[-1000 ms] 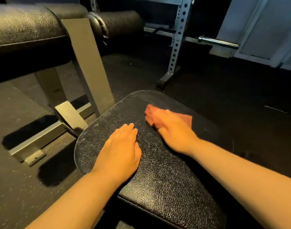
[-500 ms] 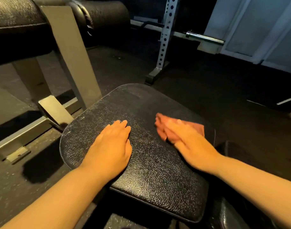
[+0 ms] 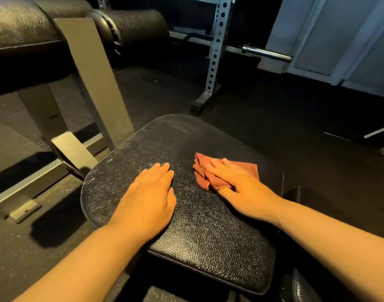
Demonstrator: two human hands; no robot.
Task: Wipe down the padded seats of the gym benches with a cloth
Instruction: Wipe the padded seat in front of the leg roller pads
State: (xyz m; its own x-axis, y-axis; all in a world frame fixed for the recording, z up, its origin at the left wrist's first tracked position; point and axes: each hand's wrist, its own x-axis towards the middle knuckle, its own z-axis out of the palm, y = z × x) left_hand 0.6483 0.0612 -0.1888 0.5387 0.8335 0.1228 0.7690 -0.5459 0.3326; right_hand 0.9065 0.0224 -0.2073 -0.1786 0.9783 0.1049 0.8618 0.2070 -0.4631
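Right hand (image 3: 236,184) flat, fingers straight, atop crumpled cloth (image 3: 210,174) lying crosswise on padded seat (image 3: 204,232)

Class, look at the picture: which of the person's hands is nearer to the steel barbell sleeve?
The right hand. It presses the cloth on the seat pad, on the barbell sleeve's side; the left hand lies flat farther left.

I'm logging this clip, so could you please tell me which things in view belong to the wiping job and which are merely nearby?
Part of the job:
- cloth, pressed flat under the right hand
- padded seat
- left hand, resting flat on the seat

Just nearby:
- roller pads
- rack upright
- barbell end
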